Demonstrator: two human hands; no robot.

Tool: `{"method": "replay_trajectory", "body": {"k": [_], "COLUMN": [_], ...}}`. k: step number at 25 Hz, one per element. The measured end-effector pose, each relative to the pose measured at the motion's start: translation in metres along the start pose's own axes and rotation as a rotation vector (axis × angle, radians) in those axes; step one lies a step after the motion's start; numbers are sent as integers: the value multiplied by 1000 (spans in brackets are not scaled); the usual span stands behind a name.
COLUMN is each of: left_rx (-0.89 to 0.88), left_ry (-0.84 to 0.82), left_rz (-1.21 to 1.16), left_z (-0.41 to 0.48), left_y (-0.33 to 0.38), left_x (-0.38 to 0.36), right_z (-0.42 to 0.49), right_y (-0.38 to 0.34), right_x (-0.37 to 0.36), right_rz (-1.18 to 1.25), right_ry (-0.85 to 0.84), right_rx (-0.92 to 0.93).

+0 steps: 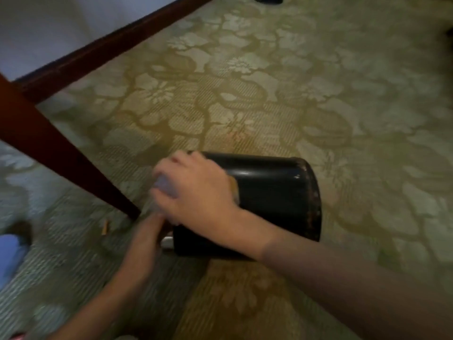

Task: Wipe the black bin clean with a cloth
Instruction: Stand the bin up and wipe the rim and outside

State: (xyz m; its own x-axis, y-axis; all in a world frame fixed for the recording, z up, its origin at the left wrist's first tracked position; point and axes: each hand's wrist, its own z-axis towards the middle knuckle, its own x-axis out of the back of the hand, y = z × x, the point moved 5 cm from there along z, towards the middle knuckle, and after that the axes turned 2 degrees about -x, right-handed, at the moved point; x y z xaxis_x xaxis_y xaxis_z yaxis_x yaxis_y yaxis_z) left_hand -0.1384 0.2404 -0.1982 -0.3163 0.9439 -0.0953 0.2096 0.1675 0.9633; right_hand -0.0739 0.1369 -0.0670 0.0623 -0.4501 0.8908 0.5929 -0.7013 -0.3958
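The black bin (pixel 277 192) lies on its side on the patterned carpet, its scuffed base turned to the right and its mouth to the left. My right hand (pixel 196 190) lies over the bin's upper wall near the mouth and holds a pale cloth (pixel 164 187); a yellowish bit of it shows by the wrist. My left hand (pixel 147 239) is at the lower edge of the mouth and grips the rim, beside a small white patch. Both hands are blurred, and the inside of the bin is hidden.
A dark wooden furniture leg (pixel 61 153) slants down to the carpet just left of the hands, with a wooden rail (pixel 117 42) behind it. A small orange scrap (pixel 105 227) lies by the leg's foot. Something blue (pixel 9 256) sits at the left edge.
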Motion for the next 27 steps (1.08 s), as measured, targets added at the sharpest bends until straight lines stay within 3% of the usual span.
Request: {"method": "replay_trajectory", "body": {"k": [2,4,6,8,10,12,15,18,20,24,27], "left_rx": [-10,-34,-5,23,-8,-13,144,176,131,16,-28], "left_ry": [-3,-18,-10,25,31,16,7,120,183,152,212], "left_rz": [-30,6,154,156,109,160,253,210,178,145,69], "left_z": [-10,-19,-25,-24,-13,14,47,52,50,50,59], "left_y": [-11,-14,-16,-9,16,46,67,66,66,74,68], "left_x": [3,7,10,7,3,0,-14,-29,-34,-44,-63], "right_z": [-12,-37,-66,-92,-112,-130,-146,-134,-121,-123,-118], "right_y": [1,50,123,192,239,259,245,217,207,203,207], "right_x": [-2,28,71,112,137,140,109,84,78,81,116], "right_rz": [10,-14,-72,-36,258,780,1372,1476,1446,1624,1565], "right_ry": [-3,30,80,129,260,397,234,79,74,134,365], "right_rx": [59,22,-211,-508,-731,-950,-1213,-1186,-1164,-1205,-1087]}}
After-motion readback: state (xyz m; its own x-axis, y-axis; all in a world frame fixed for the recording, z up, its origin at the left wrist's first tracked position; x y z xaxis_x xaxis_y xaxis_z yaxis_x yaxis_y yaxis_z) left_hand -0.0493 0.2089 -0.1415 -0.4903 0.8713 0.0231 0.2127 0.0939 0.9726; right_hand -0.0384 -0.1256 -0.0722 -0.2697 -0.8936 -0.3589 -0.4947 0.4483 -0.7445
